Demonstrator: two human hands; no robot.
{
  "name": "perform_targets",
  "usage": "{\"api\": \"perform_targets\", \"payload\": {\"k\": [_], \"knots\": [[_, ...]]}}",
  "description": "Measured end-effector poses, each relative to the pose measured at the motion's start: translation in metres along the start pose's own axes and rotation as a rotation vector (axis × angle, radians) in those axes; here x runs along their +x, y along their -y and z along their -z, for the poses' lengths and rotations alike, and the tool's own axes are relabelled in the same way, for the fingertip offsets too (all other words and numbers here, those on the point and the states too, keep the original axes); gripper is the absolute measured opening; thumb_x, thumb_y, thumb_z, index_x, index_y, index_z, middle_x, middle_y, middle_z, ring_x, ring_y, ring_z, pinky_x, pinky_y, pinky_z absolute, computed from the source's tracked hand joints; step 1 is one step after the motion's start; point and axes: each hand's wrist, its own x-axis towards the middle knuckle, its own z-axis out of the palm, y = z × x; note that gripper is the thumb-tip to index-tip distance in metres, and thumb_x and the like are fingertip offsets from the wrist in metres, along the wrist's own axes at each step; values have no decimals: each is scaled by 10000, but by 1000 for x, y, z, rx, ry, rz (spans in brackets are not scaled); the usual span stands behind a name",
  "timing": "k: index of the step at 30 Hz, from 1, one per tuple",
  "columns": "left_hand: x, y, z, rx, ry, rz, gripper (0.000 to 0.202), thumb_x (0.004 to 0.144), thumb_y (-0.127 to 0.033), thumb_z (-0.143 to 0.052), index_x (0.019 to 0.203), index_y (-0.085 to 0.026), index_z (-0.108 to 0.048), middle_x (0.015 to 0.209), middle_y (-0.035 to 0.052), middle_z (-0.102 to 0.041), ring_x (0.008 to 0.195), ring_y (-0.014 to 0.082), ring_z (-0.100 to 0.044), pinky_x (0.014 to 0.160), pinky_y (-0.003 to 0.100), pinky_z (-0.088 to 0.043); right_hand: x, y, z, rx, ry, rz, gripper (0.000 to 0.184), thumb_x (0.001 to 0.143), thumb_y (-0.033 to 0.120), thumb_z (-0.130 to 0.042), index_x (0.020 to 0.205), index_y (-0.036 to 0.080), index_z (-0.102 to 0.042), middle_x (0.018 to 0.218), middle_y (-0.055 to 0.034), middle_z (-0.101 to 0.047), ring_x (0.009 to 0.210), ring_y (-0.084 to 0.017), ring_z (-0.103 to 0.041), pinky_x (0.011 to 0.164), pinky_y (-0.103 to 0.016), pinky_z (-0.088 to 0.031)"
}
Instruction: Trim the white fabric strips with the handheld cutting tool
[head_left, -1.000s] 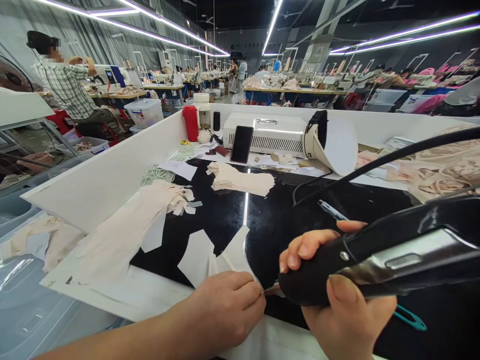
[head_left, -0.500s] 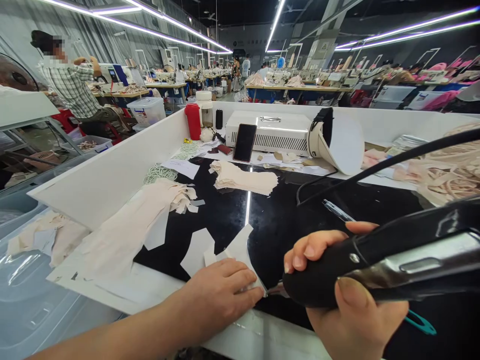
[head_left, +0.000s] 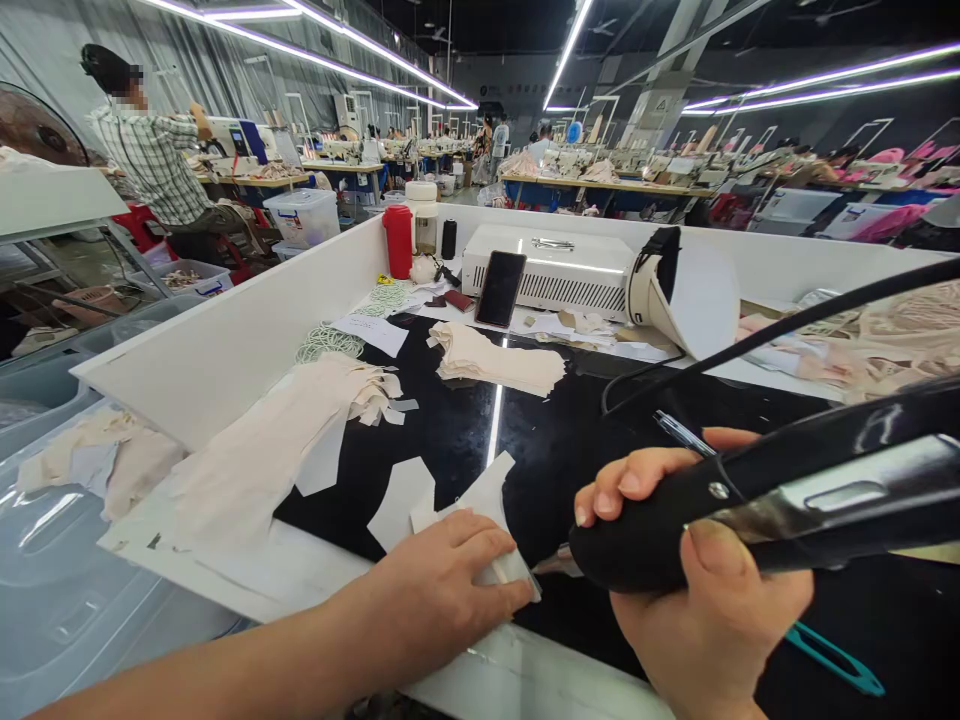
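My left hand [head_left: 442,580] lies palm down, fingers spread, pressing on a white pattern piece [head_left: 493,485] with a curved edge. One end of that piece sticks out between my thumb and forefinger. My right hand [head_left: 720,590] is closed round a thick black handheld tool [head_left: 645,545] with a metal lever along its side. Its narrow metal tip [head_left: 556,562] points at the right edge of the pattern piece, close to my left thumb; I cannot tell whether they touch. Another white piece [head_left: 403,503] lies just left of it on the black work surface [head_left: 559,470].
A stack of cream fabric [head_left: 499,360] lies ahead, and a larger pile [head_left: 277,430] at left. A pen [head_left: 679,432], a teal tool [head_left: 836,660], a phone [head_left: 501,288] and a white box [head_left: 551,265] are around. The black cable [head_left: 780,325] crosses the right side.
The whole view has shifted slightly. Under my left hand, the pattern piece has turned a little, and its near end now shows more beyond my fingers. The tool remains in my right hand.
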Motion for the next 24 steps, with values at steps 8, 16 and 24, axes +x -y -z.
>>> {"api": "perform_targets", "payload": {"k": [8, 16, 24], "knots": [[4, -2, 3, 31, -11, 12, 285, 1013, -71, -579, 1240, -173, -716, 1192, 156, -643, 1184, 248, -604, 1078, 383, -546, -2, -4, -1, 6, 18, -16, 401, 801, 323, -851, 1127, 274, -624, 742, 50, -659, 566, -164, -610, 494, -298, -548], [7, -4, 6, 22, -26, 25, 194, 1029, -146, -615, 1157, -189, -753, 1143, 152, -650, 1192, 261, -590, 1062, 388, -557, 2, -4, -5, -15, 3, -15, 365, 806, 273, -816, 1119, 269, -630, 731, 48, -669, 568, -168, -606, 490, -311, -555], [8, -5, 5, 35, -74, 25, 187, 1025, -136, -615, 1132, -193, -757, 1163, 153, -656, 1177, 254, -599, 1066, 387, -549, 6, -10, -9, -24, 19, -10, 387, 802, 289, -819, 1122, 277, -601, 737, 50, -650, 557, -169, -611, 490, -310, -537]]}}
